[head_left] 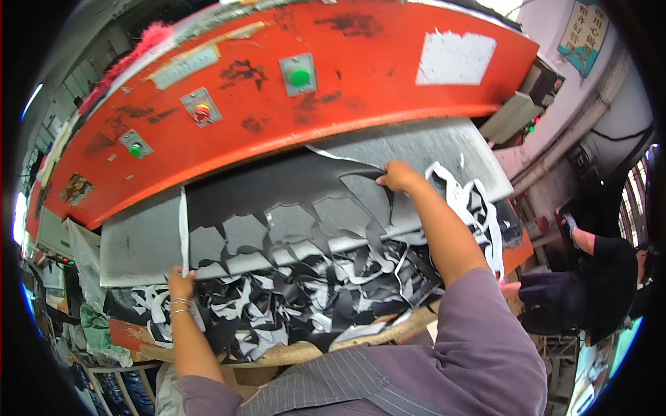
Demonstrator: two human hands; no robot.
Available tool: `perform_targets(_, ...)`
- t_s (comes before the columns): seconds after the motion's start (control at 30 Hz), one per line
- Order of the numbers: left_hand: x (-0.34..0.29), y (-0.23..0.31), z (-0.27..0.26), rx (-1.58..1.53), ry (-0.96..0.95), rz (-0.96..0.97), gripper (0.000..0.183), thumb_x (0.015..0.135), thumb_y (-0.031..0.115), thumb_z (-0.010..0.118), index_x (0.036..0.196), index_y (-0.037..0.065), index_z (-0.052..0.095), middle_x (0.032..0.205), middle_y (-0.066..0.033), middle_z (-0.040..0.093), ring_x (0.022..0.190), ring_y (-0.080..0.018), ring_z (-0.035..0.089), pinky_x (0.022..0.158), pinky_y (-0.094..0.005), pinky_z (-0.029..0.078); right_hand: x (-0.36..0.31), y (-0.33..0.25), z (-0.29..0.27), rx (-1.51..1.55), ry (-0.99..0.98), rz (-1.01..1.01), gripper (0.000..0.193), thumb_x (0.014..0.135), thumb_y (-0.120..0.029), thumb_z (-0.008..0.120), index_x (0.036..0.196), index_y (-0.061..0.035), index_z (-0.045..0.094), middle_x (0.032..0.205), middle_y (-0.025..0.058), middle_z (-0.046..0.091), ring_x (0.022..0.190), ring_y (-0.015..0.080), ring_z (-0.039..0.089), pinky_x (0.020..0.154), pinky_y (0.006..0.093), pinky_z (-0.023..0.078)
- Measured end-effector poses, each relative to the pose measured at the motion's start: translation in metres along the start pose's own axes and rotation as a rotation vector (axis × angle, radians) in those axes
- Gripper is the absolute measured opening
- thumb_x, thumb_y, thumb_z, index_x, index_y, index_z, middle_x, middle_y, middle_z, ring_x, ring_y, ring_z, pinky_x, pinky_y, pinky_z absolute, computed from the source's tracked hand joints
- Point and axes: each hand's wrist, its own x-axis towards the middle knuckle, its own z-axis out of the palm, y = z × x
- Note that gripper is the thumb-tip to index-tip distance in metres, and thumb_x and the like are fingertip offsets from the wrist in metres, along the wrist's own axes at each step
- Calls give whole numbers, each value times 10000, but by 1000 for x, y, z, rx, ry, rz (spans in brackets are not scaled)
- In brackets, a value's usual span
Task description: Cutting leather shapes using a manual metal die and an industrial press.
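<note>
Press beam (374,59), orange-red and scuffed, spans the top of the view, above the grey metal bed (135,243). Black sheet (257,184) lies on the bed, its far side running in under the beam, near side cut into scallops with thin pointed tails; flat bed supports most of it, presumably so such a floppy web doesn't sag or tangle. Heap of black-and-white offcuts (319,295) sits along the near edge of the bed, between bed and wearer, likely there because it's the handiest spot to drop scrap off the working surface. Co-worker (610,270) in dark clothes at far right, well apart. White strip loops (451,186) hang over the bed's right end, beside the right forearm, probably just out of the way. Right grip (386,177) pinched closed on the sheet's right part, near a narrow tail; edge hold seems chosen so the sheet pulls out broad, not bunched. Left grip (182,276) narrow, closed around the lower end of a white strip (184,225) running up to the sheet's left side; can't tell if it's joined there. Hands set wide apart, one per side, which should share the pull. Big green button (300,76), red button (202,114) and small green button (136,150) sit on the beam front, spaced apart, untouched
</note>
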Motion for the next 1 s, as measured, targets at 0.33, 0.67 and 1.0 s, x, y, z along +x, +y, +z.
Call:
perform_targets(0.33,-66,31,-26,84,-334,64,350,763,94,726,1074,-10,602,987,-213,624,918,-361,602,836,-414,469,-134,75,22,-11,723,-376,170,806,-200,675,901,-62,642,851,110,596,865,317,578,749,420,453)
perform_targets(0.67,-53,116,2,61,-222,644,591,829,329,676,1346,115,484,1433,-201,422,1326,-403,381,1056,-547,322,-190,33,53,-153,61,-800,180,709,-84,634,873,-121,698,877,42,624,888,243,570,775,382,447)
perform_targets(1.0,-41,69,-54,-195,-610,714,377,911,328,581,1230,129,608,1292,-103,588,1281,-252,480,1127,-532,198,-260,-60,-8,13,124,-588,113,715,-115,722,788,-49,667,695,95,558,685,306,565,615,399,452)
